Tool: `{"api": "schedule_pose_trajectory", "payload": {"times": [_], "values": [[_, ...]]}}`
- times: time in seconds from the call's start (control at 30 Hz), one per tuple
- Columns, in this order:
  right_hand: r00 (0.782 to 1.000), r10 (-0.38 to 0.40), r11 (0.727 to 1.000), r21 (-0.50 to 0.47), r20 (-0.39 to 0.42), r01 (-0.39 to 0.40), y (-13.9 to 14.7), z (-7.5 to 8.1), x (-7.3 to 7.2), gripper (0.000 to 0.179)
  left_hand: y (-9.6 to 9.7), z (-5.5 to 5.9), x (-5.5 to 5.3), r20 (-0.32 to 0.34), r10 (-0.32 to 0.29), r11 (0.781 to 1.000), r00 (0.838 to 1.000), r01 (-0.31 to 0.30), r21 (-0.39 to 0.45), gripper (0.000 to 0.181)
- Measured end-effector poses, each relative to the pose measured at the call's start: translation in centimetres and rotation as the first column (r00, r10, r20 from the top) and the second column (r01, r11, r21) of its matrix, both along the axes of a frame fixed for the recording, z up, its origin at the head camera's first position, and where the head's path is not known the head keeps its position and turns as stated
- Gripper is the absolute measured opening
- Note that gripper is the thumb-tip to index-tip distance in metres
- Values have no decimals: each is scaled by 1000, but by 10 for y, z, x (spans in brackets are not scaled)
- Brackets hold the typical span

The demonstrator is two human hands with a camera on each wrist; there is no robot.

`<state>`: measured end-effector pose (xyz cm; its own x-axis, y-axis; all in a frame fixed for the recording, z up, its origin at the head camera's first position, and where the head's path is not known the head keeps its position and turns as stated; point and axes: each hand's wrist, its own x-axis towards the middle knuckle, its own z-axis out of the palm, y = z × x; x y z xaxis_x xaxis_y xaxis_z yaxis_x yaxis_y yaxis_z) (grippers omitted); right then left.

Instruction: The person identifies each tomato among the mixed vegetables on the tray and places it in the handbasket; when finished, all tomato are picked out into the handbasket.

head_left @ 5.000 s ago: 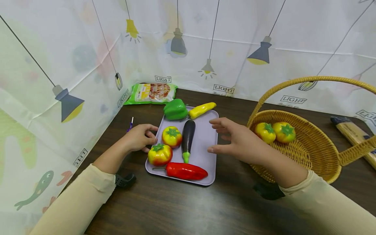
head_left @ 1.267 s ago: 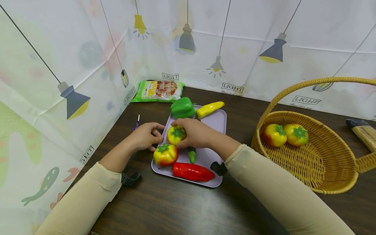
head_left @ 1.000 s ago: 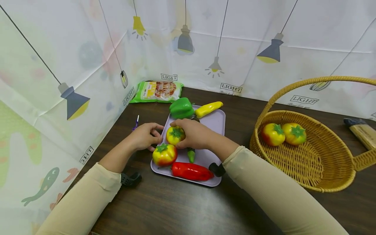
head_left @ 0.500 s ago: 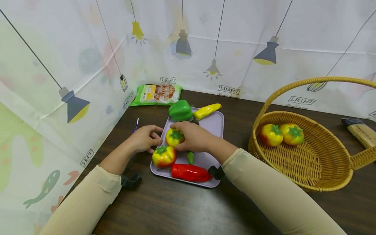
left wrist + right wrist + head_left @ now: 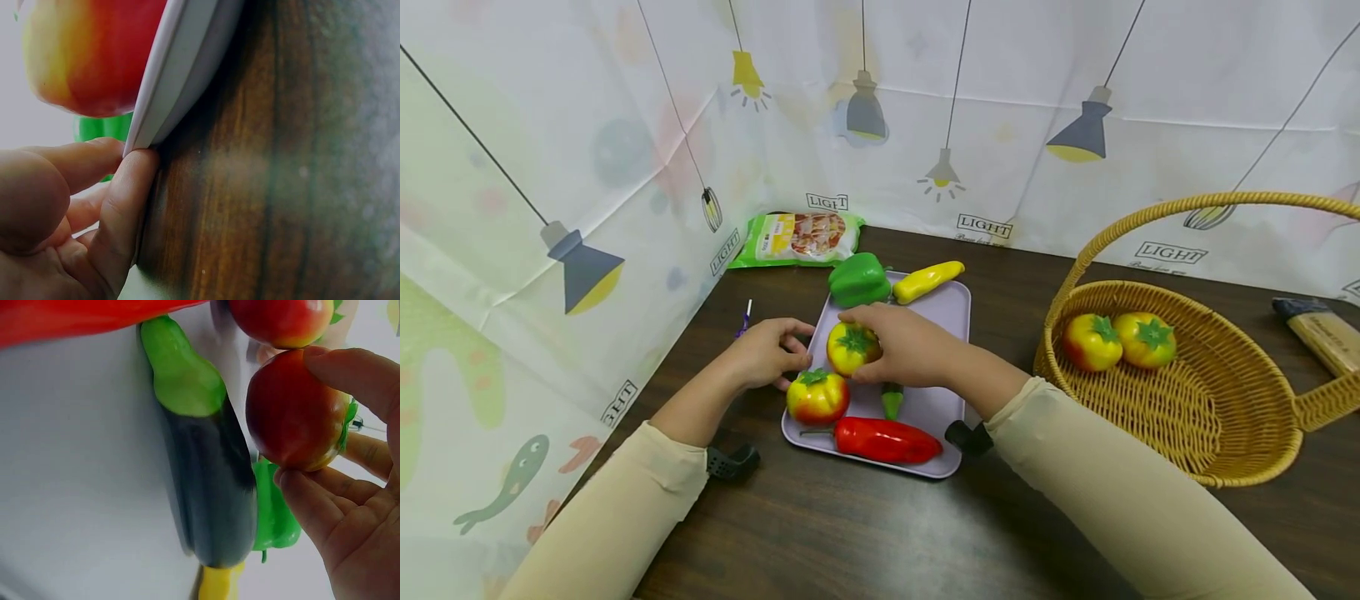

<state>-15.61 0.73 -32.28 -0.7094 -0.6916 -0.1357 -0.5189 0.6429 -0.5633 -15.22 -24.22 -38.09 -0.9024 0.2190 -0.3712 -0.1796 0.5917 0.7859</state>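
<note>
Two fruits (image 5: 1092, 343) are in the basket (image 5: 1150, 417); right hand (image 5: 910, 346) grips a third fruit (image 5: 848, 350), left hand (image 5: 765, 353) pinches the tray (image 5: 949, 312), last fruit (image 5: 817, 400) waits there.

White printed sheeting (image 5: 1000, 50) hangs on 2 sides here, turning a corner past the far left of the table (image 5: 820, 533). I can see creases running through it, and lamps drawn on long cords: a small yellow lamp (image 5: 747, 75) near the corner, 3 grey or blue shades (image 5: 866, 112) along the back, and a large blue lamp (image 5: 582, 267) on the left side. Boxed "LIGHT" lettering (image 5: 985, 227) repeats low down. Lower left, a green fish print (image 5: 512, 479) swims beside reddish shapes. The table is dark brown with streaky wood grain, and a soft pale sheen (image 5: 902, 521) lies across its near part.
</note>
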Motion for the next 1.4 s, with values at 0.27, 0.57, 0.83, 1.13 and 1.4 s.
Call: {"api": "schedule_pose_trajectory", "payload": {"times": [0.27, 0.57, 0.83, 1.13, 1.4], "values": [[1000, -27, 1000, -5, 2, 27, 14, 8, 6, 75, 1, 0, 2, -10, -6, 1000, 1000, 6, 5, 51], [999, -38, 999, 2, -3, 38, 30, 19, 9, 76, -1, -4, 0, -21, -7, 1000, 1000, 8, 3, 51], [998, -56, 998, 17, -6, 56, 50, 28, 17, 77, -1, -4, -1, -20, -10, 1000, 1000, 10, -1, 51], [995, -90, 996, 14, -44, 90, 77, 31, 20, 77, 0, -4, -1, -19, -20, 1000, 1000, 20, 2, 51], [989, -131, 990, 39, -72, 134, 94, 33, 24, 79, 0, -4, 0, -22, -13, 1000, 1000, 13, -18, 51]]}}
